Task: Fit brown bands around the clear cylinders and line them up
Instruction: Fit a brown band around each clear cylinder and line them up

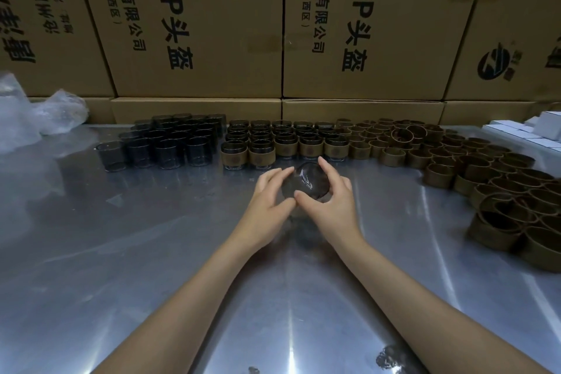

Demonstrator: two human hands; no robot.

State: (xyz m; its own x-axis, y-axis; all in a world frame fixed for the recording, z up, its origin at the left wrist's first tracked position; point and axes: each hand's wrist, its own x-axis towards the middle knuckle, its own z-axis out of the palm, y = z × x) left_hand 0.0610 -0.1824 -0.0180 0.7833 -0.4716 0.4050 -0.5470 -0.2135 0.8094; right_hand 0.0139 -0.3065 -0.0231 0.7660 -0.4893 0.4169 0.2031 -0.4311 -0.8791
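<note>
Both forearms reach across the steel table (151,252) to one clear cylinder (305,181), glassy and dark, held mid-frame just short of the banded cylinders (285,143). Left hand (270,196) and right hand (331,196) cup it, fingers half curled, thumbs meeting. Possibly a band is on it; blurred. Loose brown bands (455,167) lie at two o'clock, bare cylinders (164,143) at eleven.

The cardboard boxes (197,24) stacked along the far side carry black print running sideways: "0-P头盔" in large characters, beside it smaller "科技有限公司" and "(西区)". The far-right box (516,24) bears a round black logo (493,65), its lettering unreadable.
</note>
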